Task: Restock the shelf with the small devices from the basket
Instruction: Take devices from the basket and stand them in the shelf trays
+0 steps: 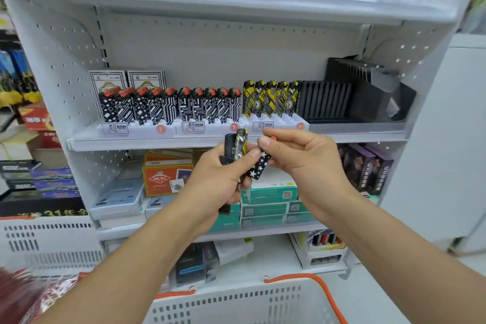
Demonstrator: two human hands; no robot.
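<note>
Item: small devices, in transfer. Left hand (221,179) grips a bunch of them upright, among them a yellow-black device (240,143), long axis near vertical. Right hand (292,155) pinches a star-patterned device (259,164) at its top, long axis tilted, its lower end against the left-hand bunch. Hands close together, just below the shelf (184,139) edge. Destination judged: the yellow-black row (271,98), above and slightly right, right hand nearer. Basket (236,302) below, near the body.
</note>
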